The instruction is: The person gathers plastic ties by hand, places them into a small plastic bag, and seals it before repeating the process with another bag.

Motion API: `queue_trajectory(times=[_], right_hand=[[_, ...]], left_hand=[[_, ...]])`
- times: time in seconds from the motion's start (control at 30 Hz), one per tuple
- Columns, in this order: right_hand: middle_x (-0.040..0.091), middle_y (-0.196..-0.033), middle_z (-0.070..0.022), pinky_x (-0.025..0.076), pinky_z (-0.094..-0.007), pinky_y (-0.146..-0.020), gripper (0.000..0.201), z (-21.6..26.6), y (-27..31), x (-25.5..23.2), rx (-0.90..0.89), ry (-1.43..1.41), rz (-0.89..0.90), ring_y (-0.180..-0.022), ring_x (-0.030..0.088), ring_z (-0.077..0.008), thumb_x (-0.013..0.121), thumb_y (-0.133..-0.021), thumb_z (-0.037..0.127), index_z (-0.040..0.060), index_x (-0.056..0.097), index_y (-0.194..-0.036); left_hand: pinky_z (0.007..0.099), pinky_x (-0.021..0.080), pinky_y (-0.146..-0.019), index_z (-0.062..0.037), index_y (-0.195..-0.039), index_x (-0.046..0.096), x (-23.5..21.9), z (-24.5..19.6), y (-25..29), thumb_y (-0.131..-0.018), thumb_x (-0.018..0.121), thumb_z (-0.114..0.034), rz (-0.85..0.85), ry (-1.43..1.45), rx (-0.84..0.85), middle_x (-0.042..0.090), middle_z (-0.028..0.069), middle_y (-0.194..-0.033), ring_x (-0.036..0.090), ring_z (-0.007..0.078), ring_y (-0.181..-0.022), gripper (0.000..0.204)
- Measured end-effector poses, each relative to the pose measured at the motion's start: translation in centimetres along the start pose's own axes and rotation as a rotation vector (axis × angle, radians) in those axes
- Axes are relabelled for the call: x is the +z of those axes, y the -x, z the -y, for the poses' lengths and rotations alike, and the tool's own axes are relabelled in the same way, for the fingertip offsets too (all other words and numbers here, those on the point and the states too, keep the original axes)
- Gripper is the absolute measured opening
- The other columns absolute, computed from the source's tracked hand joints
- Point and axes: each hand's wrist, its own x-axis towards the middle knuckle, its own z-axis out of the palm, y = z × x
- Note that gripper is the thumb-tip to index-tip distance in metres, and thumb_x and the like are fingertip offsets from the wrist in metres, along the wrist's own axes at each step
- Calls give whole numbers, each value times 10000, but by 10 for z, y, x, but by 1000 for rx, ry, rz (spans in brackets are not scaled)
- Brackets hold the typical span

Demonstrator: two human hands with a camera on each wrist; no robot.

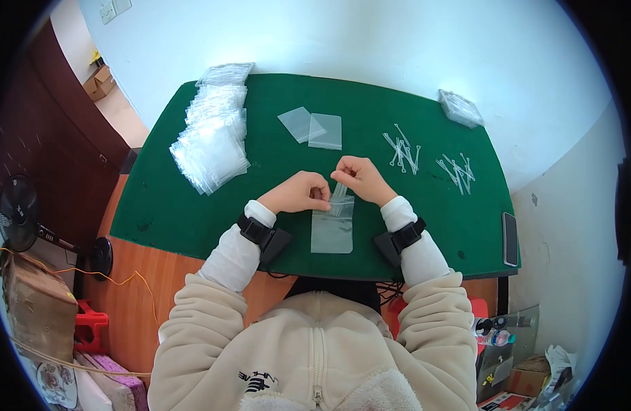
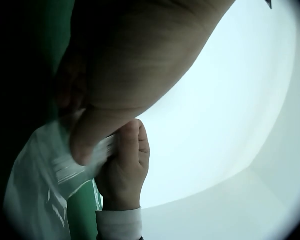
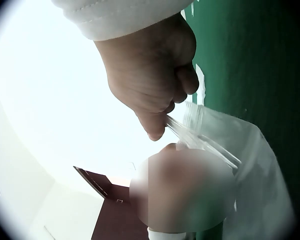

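The left hand (image 1: 298,192) pinches the top edge of a clear zip bag (image 1: 332,234) between thumb and fingers. Just right of it, the right hand (image 1: 363,179) pinches a small bundle of thin clear sticks (image 1: 340,190), whose lower ends lie inside the bag's mouth. In the right wrist view the sticks (image 3: 217,150) slant from the right fingertips into the bag (image 3: 255,175). The left wrist view shows the left thumb over the bag (image 2: 37,185), with the right hand (image 2: 124,167) beyond it.
Stacked clear bags (image 1: 212,147) lie at the table's left; two loose bags (image 1: 325,131) lie beyond the hands. Two groups of clear sticks (image 1: 403,152) are spread on the right. A packed bundle (image 1: 460,108) sits at the back right, a phone (image 1: 510,238) at the right edge.
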Motion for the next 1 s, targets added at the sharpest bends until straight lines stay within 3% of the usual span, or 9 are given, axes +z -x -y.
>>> queue_trajectory(times=[0.1,0.2,0.3,0.33,0.43,0.6,0.87,1.0], right_hand=[[465,-614,34,324,-217,-499,146,3,1,2,-30,-51,32,-568,392,-45,611,-841,122,21,563,-747],[472,-615,33,331,-225,-506,159,4,1,3,-68,-145,76,-570,401,-51,592,-852,136,13,587,-751],[492,-651,31,337,-208,-531,228,-1,-3,8,-233,-282,-193,-601,420,-49,517,-906,198,13,627,-829],[492,-651,31,337,-208,-531,228,-2,-3,6,-237,-279,-194,-601,420,-49,517,-906,198,13,627,-829],[516,-690,17,344,-201,-551,328,-4,2,-6,-25,-522,-252,-625,437,-56,435,-945,269,13,636,-906],[521,-702,11,343,-204,-558,386,-17,-1,-6,-16,-514,-240,-616,435,-64,404,-954,332,20,631,-944],[551,-736,19,387,-210,-584,299,-2,3,12,-127,-398,-61,-646,472,-62,511,-912,296,19,621,-900],[577,-754,13,414,-215,-624,224,-3,5,16,8,-317,17,-677,499,-69,568,-882,236,21,627,-871]], left_hand=[[238,441,-614,-32,-716,584,1,-3,-3,-701,737,-72,-70,58,48,530,29,-863,520,119,-680,158],[252,475,-695,-10,-741,583,1,-8,-2,-725,711,-35,-163,52,72,548,50,-1007,560,119,-784,132],[256,479,-704,-10,-748,587,-1,-10,-2,-728,709,-23,-242,43,126,552,55,-1014,563,117,-805,124],[259,482,-709,-10,-751,589,-2,-11,-2,-730,708,-18,-283,40,152,554,58,-1018,564,116,-816,121],[252,482,-717,-9,-761,595,-4,-10,-3,-734,703,-5,-334,124,174,556,66,-1032,566,117,-829,111],[241,483,-716,-9,-776,605,-6,-10,0,-741,693,13,-501,297,205,556,78,-1045,570,123,-845,98],[237,488,-697,-16,-763,603,-25,-37,8,-723,711,-6,-688,-36,295,561,80,-1015,568,134,-874,115],[238,487,-672,-25,-737,594,-32,-36,9,-706,727,-29,-611,-258,205,562,76,-1003,566,139,-875,136]])
